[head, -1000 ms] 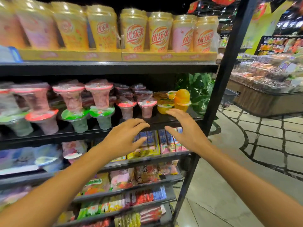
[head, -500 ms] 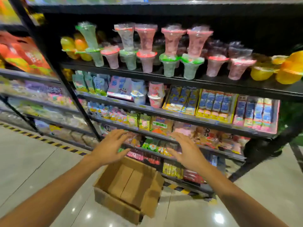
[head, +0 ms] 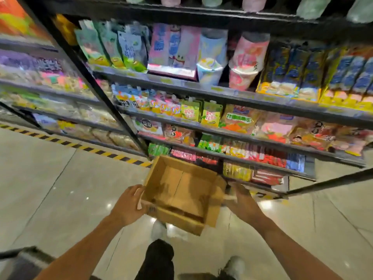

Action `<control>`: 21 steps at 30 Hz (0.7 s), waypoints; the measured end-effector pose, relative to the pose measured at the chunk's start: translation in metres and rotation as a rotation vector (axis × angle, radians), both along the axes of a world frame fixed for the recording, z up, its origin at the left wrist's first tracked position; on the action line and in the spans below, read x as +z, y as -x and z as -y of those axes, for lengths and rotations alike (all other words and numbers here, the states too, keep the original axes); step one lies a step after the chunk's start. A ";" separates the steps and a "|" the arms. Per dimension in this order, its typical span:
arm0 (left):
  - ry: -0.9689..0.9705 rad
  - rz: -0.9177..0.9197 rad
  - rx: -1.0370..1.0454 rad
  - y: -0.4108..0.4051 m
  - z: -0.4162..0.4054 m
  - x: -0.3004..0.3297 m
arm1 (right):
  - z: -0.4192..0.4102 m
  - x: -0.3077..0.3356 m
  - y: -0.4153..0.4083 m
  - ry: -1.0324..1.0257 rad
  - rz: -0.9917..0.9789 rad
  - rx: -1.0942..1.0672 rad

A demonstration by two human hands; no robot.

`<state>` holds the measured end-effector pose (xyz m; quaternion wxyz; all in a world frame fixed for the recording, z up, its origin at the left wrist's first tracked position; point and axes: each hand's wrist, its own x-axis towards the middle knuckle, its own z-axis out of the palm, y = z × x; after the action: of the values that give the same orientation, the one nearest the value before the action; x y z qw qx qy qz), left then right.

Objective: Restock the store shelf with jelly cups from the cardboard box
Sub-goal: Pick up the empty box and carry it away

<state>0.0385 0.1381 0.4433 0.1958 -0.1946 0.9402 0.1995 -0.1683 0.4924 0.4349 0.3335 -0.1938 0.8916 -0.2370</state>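
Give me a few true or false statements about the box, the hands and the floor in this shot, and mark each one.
1. The box is full of jelly cups. False: only bare cardboard shows inside.
2. The left hand is at the box's left side. True.
3. The right hand is up on a shelf. False: it is at the box's right side.
4. The box sits on a cart. False: it is low, over the floor, in front of the shelves.
5. Striped hazard tape runs along the floor. True.

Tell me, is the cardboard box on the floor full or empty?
Empty. The open cardboard box shows only its bare brown bottom, with no jelly cups inside. Left hand and right hand are at its sides.
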 end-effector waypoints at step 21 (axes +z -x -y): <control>-0.307 0.250 0.274 -0.003 0.138 -0.370 | 0.057 -0.385 -0.118 -0.127 0.392 -0.550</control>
<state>0.0414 -0.0002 0.0736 0.3090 -0.3112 0.8322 0.3393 -0.0502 0.4358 0.0494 0.4335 0.1241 0.8425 -0.2948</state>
